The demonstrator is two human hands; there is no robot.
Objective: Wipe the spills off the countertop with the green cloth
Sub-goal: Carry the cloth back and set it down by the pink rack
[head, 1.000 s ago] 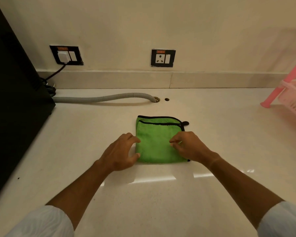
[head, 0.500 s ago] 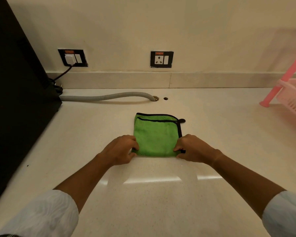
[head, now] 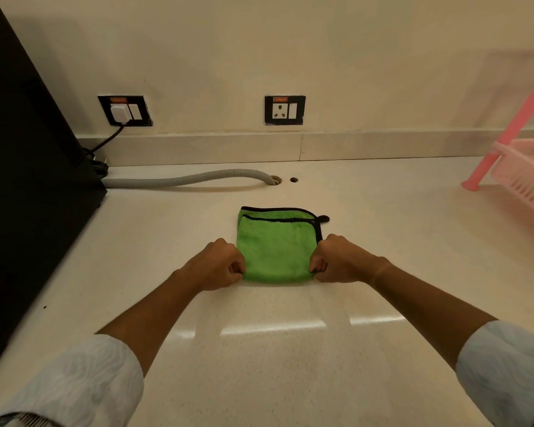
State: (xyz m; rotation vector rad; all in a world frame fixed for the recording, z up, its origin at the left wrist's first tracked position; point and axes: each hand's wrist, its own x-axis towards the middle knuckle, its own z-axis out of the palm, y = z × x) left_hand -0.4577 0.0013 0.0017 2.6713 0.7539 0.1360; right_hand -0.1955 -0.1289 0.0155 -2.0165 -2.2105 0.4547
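Note:
A green cloth [head: 276, 245] with black edging lies folded flat on the cream countertop [head: 259, 349], near its middle. My left hand [head: 218, 265] pinches the cloth's near left corner with its fingers curled. My right hand [head: 336, 260] pinches the near right corner the same way. Both hands rest on the counter at the cloth's front edge. I see no clear spill on the surface, only light reflections in front of the cloth.
A black appliance [head: 22, 186] fills the left side. A grey corrugated hose [head: 185, 179] runs from it to a hole in the counter behind the cloth. Two wall sockets [head: 285, 110] sit above. A pink plastic rack [head: 524, 177] stands at the right.
Both hands slid from the top of the cloth to its near corners and closed on them. The cloth has stayed in place.

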